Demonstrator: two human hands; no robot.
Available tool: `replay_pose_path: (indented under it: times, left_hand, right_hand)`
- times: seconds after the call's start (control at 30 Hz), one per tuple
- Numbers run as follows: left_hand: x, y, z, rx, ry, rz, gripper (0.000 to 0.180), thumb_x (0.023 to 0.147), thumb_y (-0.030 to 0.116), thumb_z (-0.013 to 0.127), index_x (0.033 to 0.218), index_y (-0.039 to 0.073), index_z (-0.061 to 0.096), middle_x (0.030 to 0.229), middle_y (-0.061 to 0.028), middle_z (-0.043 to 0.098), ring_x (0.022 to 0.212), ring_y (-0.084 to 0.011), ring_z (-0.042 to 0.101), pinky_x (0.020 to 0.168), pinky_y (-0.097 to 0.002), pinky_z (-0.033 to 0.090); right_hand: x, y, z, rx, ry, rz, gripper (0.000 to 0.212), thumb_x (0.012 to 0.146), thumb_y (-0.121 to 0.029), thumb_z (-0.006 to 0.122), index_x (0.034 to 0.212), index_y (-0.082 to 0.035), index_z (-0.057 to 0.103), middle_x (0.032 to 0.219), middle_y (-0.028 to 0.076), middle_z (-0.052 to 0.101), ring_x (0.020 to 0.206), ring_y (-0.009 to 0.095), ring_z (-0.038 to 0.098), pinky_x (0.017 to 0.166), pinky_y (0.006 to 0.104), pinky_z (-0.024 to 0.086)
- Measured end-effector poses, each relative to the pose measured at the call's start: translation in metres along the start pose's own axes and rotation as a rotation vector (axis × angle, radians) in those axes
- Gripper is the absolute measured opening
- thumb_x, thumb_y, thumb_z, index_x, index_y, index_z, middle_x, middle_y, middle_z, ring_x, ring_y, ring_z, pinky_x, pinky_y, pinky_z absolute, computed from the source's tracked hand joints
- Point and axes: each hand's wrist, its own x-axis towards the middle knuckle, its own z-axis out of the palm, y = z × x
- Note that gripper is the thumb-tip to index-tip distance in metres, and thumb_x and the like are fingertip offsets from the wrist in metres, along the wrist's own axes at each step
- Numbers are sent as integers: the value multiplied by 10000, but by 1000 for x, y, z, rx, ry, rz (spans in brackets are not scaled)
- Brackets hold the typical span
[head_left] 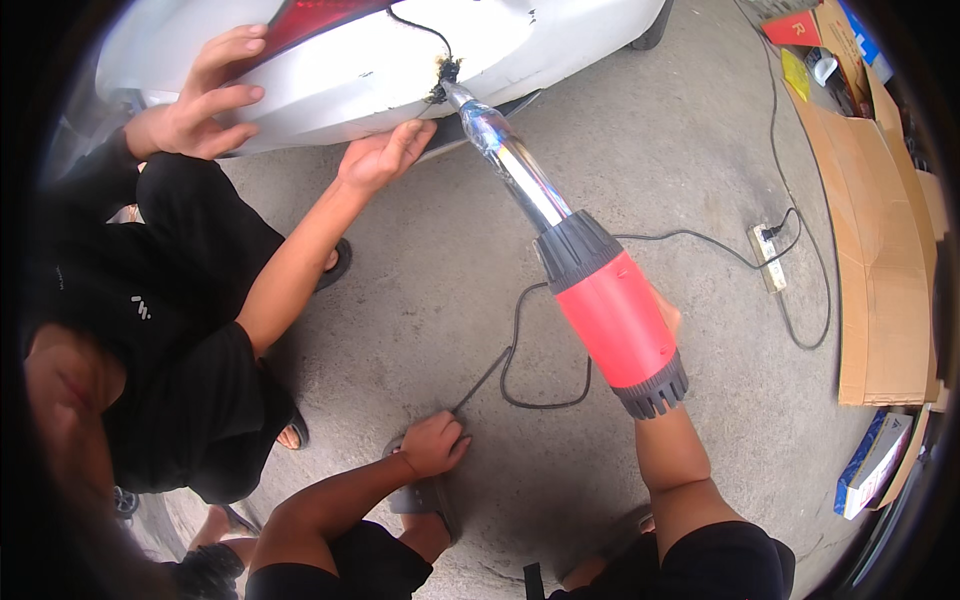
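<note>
The right hand (668,312) was clenched around a red heat gun (610,315), mostly hidden behind its body; the left hand (435,443) gripped a thin black rod (482,380) near the ground. Far off lay the white car bumper (400,60) — the gun's metal nozzle (510,160) met a charred crack (443,75) there. A co-worker's hands (385,155) pressed the bumper at left. Flattened cardboard (880,250) lay right, a power strip (768,256) beside it.
</note>
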Motion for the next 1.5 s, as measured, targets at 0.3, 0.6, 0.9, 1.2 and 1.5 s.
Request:
replay_pose_path:
  times: [0.3, 0.6, 0.9, 1.2, 1.5]
  left_hand:
    - [2, 1, -2, 17, -13, -3, 244, 865, 267, 714, 816, 91, 552, 849, -91, 536, 752, -292, 609, 607, -406, 514]
    - [-1, -2, 2, 5, -55, -36, 258, 876, 289, 709, 819, 90, 555, 859, -91, 540, 757, -293, 609, 612, -412, 521]
    - [0, -5, 3, -20, -85, -51, 253, 876, 283, 712, 823, 88, 560, 861, -95, 544, 759, -294, 612, 618, -410, 522]
    - [3, -3, 2, -35, -76, -46, 235, 871, 262, 719, 838, 84, 570, 863, -98, 550, 753, -295, 612, 620, -405, 520]
    - [4, -1, 0, -33, -49, -33, 242, 866, 252, 727, 826, 82, 560, 844, -100, 539, 735, -296, 603, 605, -406, 507]
  right_hand:
    - [3, 18, -7, 480, -249, 425, 161, 913, -89, 653, 1044, 4, 640, 825, 78, 656, 669, 155, 628, 643, 313, 529]
    - [28, 57, 9, 1250, -202, 862, 177, 865, -144, 625, 980, -14, 592, 677, 87, 554, 514, 149, 500, 517, 347, 472]
    - [35, 81, 26, 1359, -307, 884, 173, 855, -124, 640, 979, -8, 609, 680, 80, 574, 507, 155, 506, 530, 345, 463]
    - [38, 93, 35, 1444, -370, 823, 205, 843, -181, 651, 973, -33, 592, 647, 79, 541, 477, 145, 491, 489, 353, 471]
    - [35, 96, 56, 1485, -438, 881, 169, 872, -152, 632, 970, -15, 624, 688, 78, 579, 511, 151, 511, 518, 350, 465]
